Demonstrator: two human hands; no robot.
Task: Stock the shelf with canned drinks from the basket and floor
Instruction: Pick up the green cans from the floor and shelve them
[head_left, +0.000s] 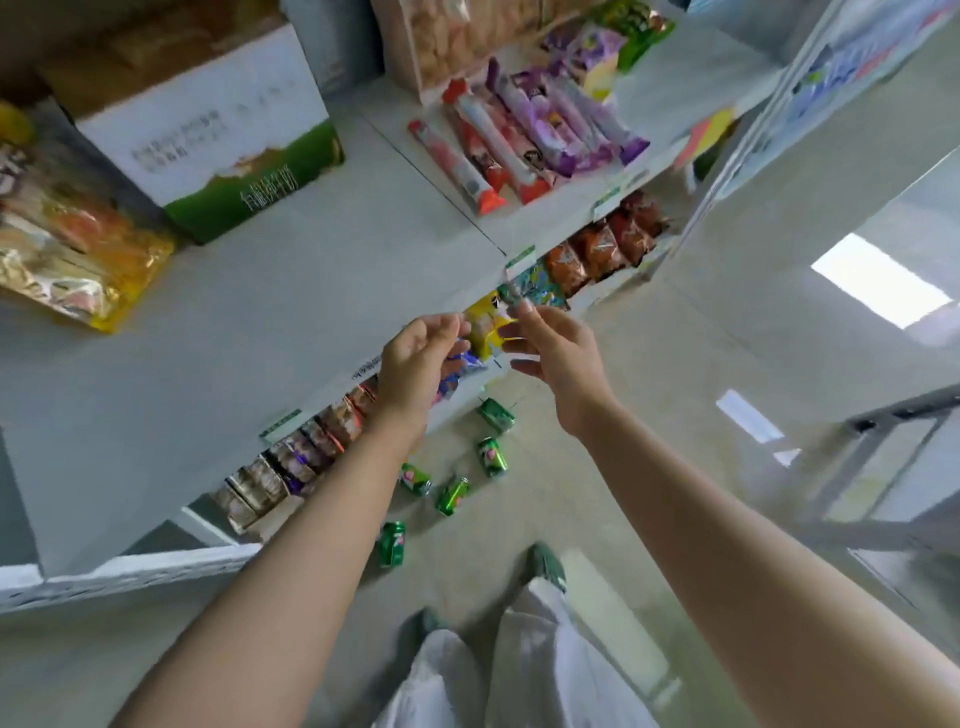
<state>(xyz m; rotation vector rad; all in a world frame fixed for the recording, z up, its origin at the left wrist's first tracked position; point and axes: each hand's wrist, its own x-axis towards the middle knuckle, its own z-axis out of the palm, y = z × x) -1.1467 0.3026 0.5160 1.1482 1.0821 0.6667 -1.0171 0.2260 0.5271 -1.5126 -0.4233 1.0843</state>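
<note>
Several green drink cans lie on their sides on the pale floor below the shelf unit, among them one can, another can and a third can nearest my feet. My left hand hangs over the front edge of the white shelf, fingers loosely curled and holding nothing. My right hand is beside it, over the floor, fingers spread and relaxed, also holding nothing. Both hands are well above the cans. No basket is in view.
A white and green carton and a gold snack bag stand at the shelf's back left. Long red and purple snack packs lie further right. Packets fill the lower shelf. A metal frame stands right. My shoe is below.
</note>
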